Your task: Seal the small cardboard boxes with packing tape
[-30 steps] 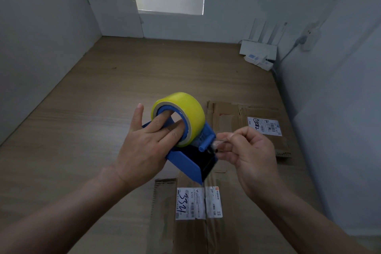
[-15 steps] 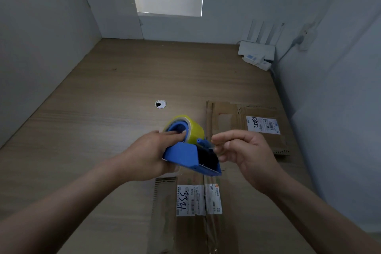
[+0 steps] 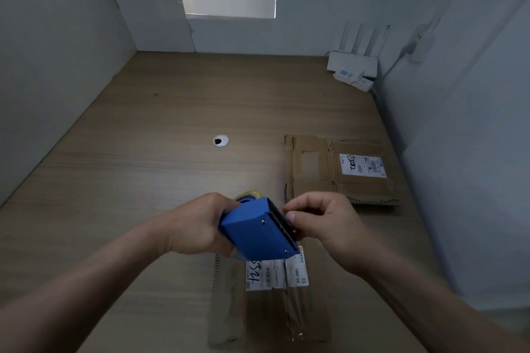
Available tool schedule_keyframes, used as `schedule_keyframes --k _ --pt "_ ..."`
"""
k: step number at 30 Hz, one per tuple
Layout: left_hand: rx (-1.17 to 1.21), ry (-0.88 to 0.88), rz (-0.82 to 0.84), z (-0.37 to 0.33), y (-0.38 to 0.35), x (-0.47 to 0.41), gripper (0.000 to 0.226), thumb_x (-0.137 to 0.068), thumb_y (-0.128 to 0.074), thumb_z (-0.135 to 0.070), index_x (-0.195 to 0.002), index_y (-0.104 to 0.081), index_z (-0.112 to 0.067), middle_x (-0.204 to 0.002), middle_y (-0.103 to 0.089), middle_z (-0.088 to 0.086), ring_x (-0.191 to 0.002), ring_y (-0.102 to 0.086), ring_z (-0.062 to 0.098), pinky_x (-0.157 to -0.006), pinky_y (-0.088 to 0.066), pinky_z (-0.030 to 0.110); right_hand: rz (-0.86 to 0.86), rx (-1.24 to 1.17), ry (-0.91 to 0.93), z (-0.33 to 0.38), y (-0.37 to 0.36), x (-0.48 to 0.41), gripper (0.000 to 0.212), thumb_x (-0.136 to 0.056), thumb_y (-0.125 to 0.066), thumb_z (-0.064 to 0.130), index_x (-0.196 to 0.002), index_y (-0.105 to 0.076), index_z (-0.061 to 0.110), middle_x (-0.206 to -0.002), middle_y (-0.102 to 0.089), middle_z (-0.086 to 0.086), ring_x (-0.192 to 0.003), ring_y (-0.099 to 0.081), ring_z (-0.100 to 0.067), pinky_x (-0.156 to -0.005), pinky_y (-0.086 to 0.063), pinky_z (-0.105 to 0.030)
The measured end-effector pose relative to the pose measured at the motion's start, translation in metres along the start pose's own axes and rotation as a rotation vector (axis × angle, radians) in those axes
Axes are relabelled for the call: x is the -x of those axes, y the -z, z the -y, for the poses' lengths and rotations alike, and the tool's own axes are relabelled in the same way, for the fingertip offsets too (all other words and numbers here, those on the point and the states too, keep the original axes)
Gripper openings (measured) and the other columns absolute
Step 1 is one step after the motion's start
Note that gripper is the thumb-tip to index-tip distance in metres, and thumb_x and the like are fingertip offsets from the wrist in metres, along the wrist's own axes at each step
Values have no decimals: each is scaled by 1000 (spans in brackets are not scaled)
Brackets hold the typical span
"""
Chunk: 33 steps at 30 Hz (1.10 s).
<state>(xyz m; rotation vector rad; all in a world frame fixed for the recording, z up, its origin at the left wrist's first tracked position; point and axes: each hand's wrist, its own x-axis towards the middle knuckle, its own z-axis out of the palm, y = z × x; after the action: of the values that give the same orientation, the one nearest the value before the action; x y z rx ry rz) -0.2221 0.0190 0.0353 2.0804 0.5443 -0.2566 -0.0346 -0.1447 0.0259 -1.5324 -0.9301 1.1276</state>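
Head view: the left hand (image 3: pixel 198 228) wraps its grip round the blue tape dispenser (image 3: pixel 256 228); the right hand (image 3: pixel 325 226) curls its grip at the blade (image 3: pixel 282 226), hold impossible to tell.

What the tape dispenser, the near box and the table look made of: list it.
The tape dispenser: blue, smooth matte body, probably moulded plastic; its toothed blade looks like dark metal. The near box: brown corrugated cardboard, flutes showing along its left edge. The table: matte wood-grain surface; solid wood or laminate, cannot tell.
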Motion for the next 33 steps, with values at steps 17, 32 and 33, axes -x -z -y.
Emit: schedule_keyframes --k 17,32,33 --pt "215 -13 -9 25 2 12 32 -60 -77 -68 -62 -67 -38 -59 -57 -10 -55 -50 4 -56 -36 22 -309 273 110 -19 -27 0 17 -102 -49 15 -89 -58 21 -78 -61 -2 -70 -61 -16 -60 -55 -32" --pt "148 324 -55 85 13 -4 78 -38 -70 -83 -72 -68 -13 -55 -63 -4 -48 -53 3 -51 -35 17 -523 -119 -425 -105 21 -37 19 -102 -46 6 -88 -59 4 -66 -48 -5 -54 -47 -15 -56 -48 -34" --pt "148 338 -52 89 13 -8 84 -36 -69 -85 -74 -69 -10 -55 -63 -4 -47 -52 3 -50 -35 16 -534 -103 -433 -111 20 -40 20 -102 -45 6 -87 -59 4 -65 -48 -6 -55 -47 -16 -55 -47 -34"
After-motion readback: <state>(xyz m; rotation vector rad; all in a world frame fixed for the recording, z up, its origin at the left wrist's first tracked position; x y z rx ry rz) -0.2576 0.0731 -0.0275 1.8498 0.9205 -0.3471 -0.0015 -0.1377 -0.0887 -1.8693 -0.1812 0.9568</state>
